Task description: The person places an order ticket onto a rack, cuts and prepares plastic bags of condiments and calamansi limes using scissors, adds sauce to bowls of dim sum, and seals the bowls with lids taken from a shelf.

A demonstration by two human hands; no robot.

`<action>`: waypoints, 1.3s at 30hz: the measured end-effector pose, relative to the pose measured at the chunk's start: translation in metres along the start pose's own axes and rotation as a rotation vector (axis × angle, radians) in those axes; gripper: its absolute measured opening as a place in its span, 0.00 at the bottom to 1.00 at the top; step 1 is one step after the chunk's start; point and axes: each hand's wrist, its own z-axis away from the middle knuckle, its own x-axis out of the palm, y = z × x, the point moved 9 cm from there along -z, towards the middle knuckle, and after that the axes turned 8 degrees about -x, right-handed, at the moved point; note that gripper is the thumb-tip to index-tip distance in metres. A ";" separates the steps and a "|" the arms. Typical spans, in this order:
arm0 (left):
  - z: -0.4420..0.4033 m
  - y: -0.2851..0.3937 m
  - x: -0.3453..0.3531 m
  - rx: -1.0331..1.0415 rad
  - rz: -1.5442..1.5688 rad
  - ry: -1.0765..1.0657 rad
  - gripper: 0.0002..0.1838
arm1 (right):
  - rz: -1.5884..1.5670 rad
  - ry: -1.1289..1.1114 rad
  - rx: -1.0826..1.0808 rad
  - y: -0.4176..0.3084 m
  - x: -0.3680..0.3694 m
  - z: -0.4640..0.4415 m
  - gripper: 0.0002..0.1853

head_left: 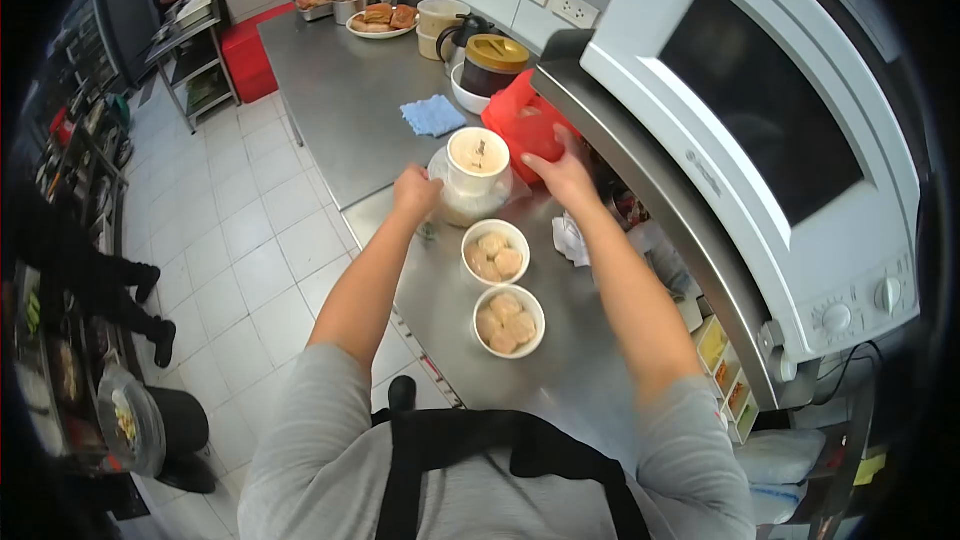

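The white tub [478,155] looks stiff, and clear plastic [465,208] wraps round its lower part. The left hand [415,193] pinches the plastic left of the tub. It should be light, floppy and slippery, so the tub's sides seem best to hold. The right hand [562,172] is blurry, fingers bent at the soft, crinkly red bag [520,125] right of the tub; I can't tell if it grips. Two round bowls [512,353] with pale lumps [503,325] sit on the shiny surface [570,370], nearer the person than the tub.

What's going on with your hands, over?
Left hand beside white tub; right hand at red bag. Two filled bowls nearer the body. Blue cloth clear of both hands.
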 end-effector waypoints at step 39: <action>0.298 0.049 -0.013 1.369 -0.337 -0.463 0.13 | 0.293 -0.129 -0.089 -0.001 -0.174 0.255 0.12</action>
